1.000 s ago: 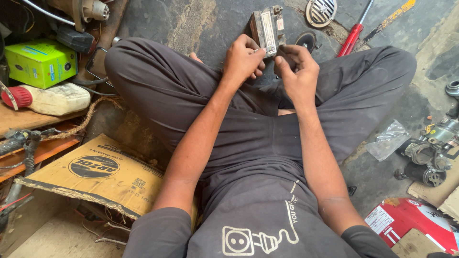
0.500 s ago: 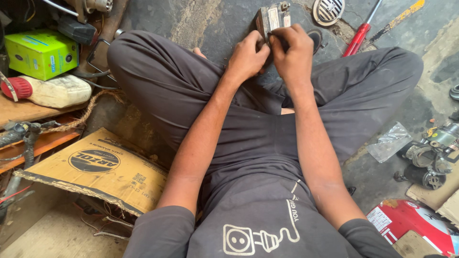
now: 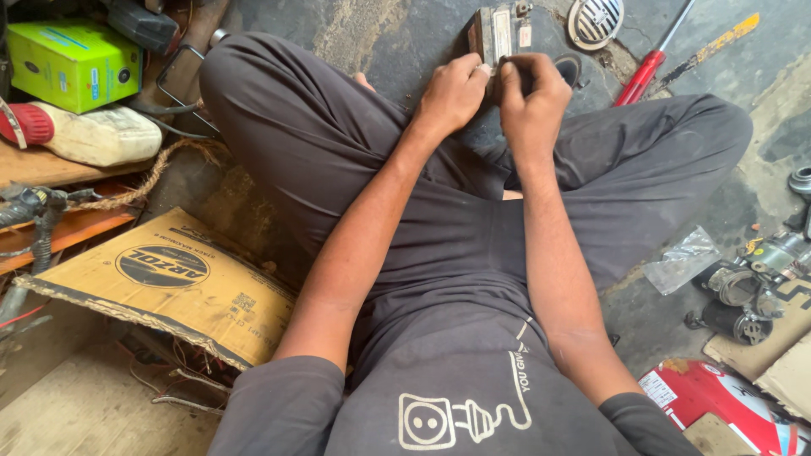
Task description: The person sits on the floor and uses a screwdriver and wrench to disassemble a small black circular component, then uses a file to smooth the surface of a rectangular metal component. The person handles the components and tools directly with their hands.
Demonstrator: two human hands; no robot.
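My left hand and right hand are both closed on the small metal module, held upright just above my crossed legs; it looks rigid, fairly light and sharp-edged, so I judge the flat side faces the safest hold. Beyond the module, the concrete floor carries a round grille and a red-handled screwdriver, both to its right.
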